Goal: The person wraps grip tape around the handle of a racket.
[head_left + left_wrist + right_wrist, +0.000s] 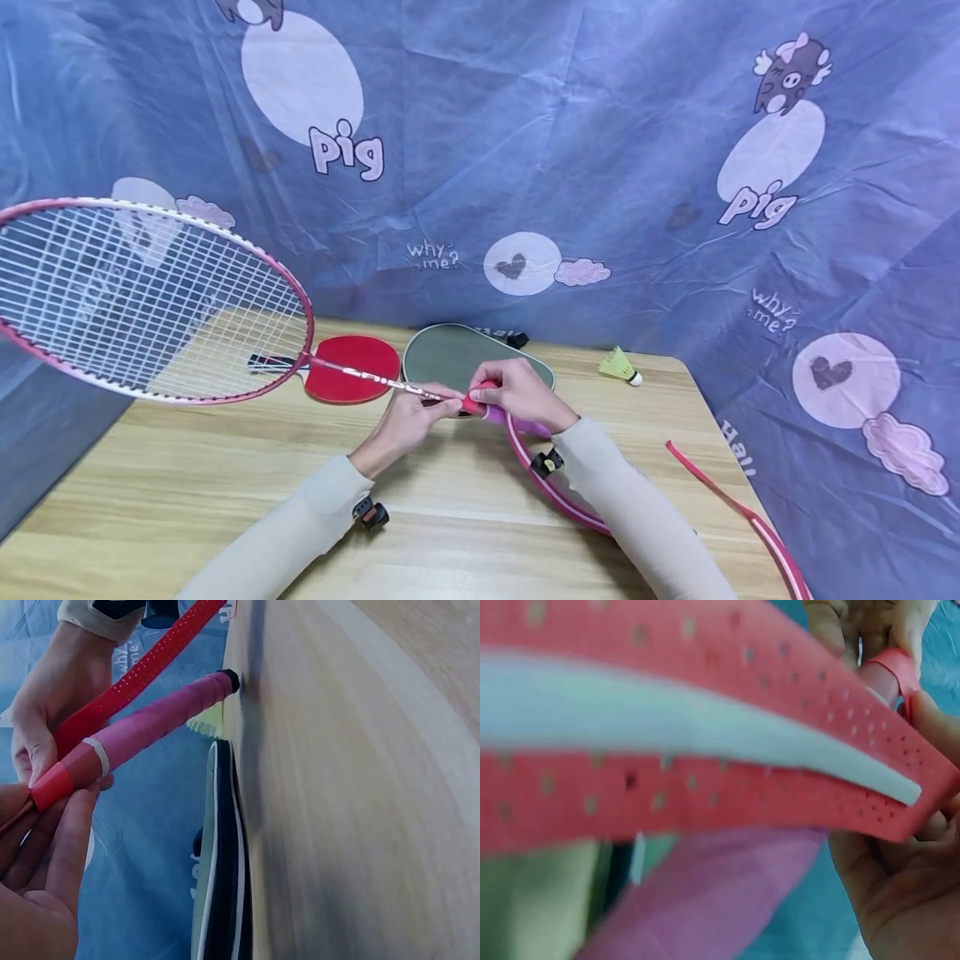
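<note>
A badminton racket [358,374] is held up above the table, its strung head out to the left. My left hand [405,421] grips it where the shaft meets the handle. Purple wrap covers the handle [165,720], which has a dark butt end. A turn of red tape circles the cone at the handle's top. There my right hand [519,390] pinches the perforated red grip tape [142,679]. From that hand the tape hangs in a long curve under the right forearm. On its facing side in the right wrist view runs a white strip [705,724].
Behind the hands, a red table tennis paddle [352,371] and a green case [442,358] lie on the wooden table [450,542]. A yellow shuttlecock [618,365] lies farther right. Another stretch of red tape [772,542] shows at the right edge. Blue printed cloth [465,125] hangs behind.
</note>
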Motion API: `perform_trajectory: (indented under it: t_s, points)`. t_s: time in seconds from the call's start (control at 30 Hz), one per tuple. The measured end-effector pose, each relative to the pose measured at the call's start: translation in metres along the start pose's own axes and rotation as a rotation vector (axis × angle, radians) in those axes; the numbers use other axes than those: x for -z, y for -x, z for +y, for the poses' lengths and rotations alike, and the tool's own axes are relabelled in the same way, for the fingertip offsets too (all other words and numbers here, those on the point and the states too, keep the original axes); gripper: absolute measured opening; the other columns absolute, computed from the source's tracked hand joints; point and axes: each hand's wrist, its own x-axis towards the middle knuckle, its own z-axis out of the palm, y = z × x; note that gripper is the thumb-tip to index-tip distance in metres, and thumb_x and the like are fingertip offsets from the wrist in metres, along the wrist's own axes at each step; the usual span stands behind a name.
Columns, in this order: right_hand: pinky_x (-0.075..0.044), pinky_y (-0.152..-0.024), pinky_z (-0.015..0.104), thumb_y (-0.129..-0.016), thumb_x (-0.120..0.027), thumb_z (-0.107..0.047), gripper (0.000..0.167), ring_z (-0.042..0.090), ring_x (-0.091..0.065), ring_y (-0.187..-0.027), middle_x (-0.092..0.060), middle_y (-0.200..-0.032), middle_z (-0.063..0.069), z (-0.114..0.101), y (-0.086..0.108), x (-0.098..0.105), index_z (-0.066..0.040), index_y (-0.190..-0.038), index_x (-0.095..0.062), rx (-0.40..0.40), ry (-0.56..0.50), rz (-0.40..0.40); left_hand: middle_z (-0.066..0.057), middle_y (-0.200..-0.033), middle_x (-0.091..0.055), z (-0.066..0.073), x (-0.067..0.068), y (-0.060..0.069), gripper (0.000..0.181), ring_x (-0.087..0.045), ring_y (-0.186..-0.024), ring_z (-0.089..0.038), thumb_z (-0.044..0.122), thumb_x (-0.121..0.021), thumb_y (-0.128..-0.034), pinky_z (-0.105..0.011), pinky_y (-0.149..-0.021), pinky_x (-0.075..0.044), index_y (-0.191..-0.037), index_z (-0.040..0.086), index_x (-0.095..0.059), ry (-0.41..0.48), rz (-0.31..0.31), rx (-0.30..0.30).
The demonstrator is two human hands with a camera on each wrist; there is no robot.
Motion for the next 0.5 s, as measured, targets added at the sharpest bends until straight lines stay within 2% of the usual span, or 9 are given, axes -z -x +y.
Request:
perform_trajectory:
  t_s: [0.1, 0.2, 0.3, 0.5]
  points:
    - [-0.045, -0.054, 0.022, -0.090, -0.073, -0.013, 0.005, 0.010, -0.057, -0.062, -0.069, -0.071, -0.003, 0.004, 0.000, -0.003, -0.013, -0.085, -0.073, -0.098, -0.169, -0.031, -0.011, -0.103, -0.079, 0.000, -0.001, 0.000, 0.016, -0.070, -0.089, -0.010, 0.017, -0.074, -0.0911, -0.021, -0.077, -0.052, -0.104, 0.009, -0.080, -0.010, -0.008, -0.006]
    - [-0.042, -0.048, 0.021, -0.091, -0.070, -0.009, 0.006, 0.013, -0.052, -0.057, -0.063, -0.068, -0.001, 0.008, 0.000, -0.007, -0.004, -0.089, -0.069, -0.148, -0.307, -0.051, -0.011, -0.104, -0.079, 0.001, -0.003, 0.001, 0.017, -0.070, -0.091, -0.013, 0.017, -0.074, -0.0911, -0.021, -0.077, -0.052, -0.105, 0.009, -0.079, -0.005, -0.005, 0.000]
    - [-0.039, -0.048, 0.019, -0.091, -0.069, -0.006, 0.007, 0.013, -0.049, -0.056, -0.060, -0.066, -0.002, 0.010, -0.001, -0.010, -0.001, -0.089, -0.065, -0.152, -0.358, -0.053, -0.012, -0.105, -0.079, 0.001, -0.003, 0.002, 0.018, -0.070, -0.092, -0.014, 0.016, -0.074, -0.0912, -0.021, -0.077, -0.052, -0.106, 0.008, -0.079, 0.011, 0.002, 0.011]
    - [-0.039, -0.054, 0.020, -0.089, -0.069, -0.003, 0.009, 0.012, -0.050, -0.063, -0.060, -0.067, -0.006, 0.011, -0.001, -0.017, 0.002, -0.086, -0.062, -0.134, -0.380, -0.013, -0.011, -0.103, -0.079, -0.002, -0.004, 0.002, 0.017, -0.072, -0.089, -0.012, 0.014, -0.074, -0.0906, -0.021, -0.076, -0.053, -0.106, 0.008, -0.079, 0.015, 0.031, 0.029]
